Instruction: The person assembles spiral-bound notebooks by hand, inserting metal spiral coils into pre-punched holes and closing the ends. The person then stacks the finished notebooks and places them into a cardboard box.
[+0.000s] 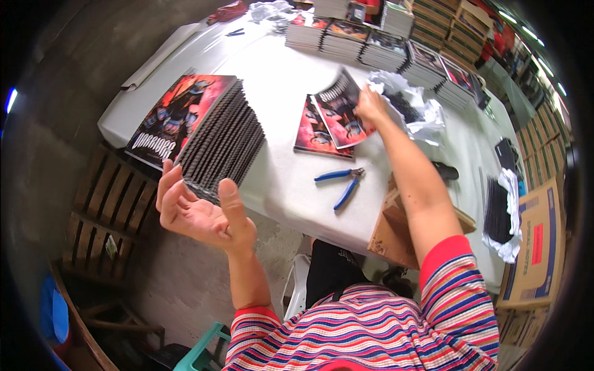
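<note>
My right hand (371,107) pinches the right edge of a red-and-black printed cover (337,121), whose upper part curls up and is slightly blurred. Beneath it, a small stack of similar covers (307,131) rests on the white table. My left hand (207,216) is raised, palm up with fingers apart, and holds nothing. It is just in front of a tall stack of spiral-bound notebooks (224,133) with black coils and red-and-black covers; whether it touches them I cannot tell. Blue-handled cutting pliers (348,180) lie spread between the covers and the table's front edge.
Stacks of printed books (365,46) line the table's far side. Right of my hand lies crumpled white wrapping (427,120) around black coils. More black coils (497,210) lie at the right edge, beside a cardboard box (532,244). A wooden stand (396,226) sits under my right forearm.
</note>
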The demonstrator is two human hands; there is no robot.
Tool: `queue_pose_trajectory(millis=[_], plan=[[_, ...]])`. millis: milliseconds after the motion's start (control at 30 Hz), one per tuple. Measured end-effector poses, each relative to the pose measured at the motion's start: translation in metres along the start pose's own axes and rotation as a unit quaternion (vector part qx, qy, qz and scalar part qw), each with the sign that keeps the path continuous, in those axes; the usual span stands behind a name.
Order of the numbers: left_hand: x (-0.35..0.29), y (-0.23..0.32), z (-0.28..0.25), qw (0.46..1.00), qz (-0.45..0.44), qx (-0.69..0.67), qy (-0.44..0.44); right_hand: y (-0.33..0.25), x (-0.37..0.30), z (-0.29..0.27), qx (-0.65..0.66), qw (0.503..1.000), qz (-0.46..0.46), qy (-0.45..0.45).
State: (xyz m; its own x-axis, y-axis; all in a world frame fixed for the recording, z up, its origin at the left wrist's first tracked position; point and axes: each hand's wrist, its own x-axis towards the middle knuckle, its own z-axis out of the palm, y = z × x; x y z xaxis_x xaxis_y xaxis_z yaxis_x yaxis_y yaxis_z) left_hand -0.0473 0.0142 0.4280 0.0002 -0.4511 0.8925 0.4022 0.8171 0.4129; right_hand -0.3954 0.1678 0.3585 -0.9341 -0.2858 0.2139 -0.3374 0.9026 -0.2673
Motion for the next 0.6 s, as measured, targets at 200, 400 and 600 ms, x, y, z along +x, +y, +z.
queue_pose_trajectory(millis=[200,400,600], plan=[[-0.019,0.028,0.043,0.974,-0.166,-0.031,-0.154,-0.05,-0.078,-0.193,0.062,0.933,-0.353,-0.015],[-0.078,0.064,0.082,0.841,-0.253,-0.339,-0.338,0.023,-0.245,-0.269,-0.085,0.936,-0.338,-0.059],[-0.182,0.094,0.08,0.76,-0.392,-0.309,-0.417,0.106,-0.324,-0.203,0.072,0.99,-0.09,-0.08]])
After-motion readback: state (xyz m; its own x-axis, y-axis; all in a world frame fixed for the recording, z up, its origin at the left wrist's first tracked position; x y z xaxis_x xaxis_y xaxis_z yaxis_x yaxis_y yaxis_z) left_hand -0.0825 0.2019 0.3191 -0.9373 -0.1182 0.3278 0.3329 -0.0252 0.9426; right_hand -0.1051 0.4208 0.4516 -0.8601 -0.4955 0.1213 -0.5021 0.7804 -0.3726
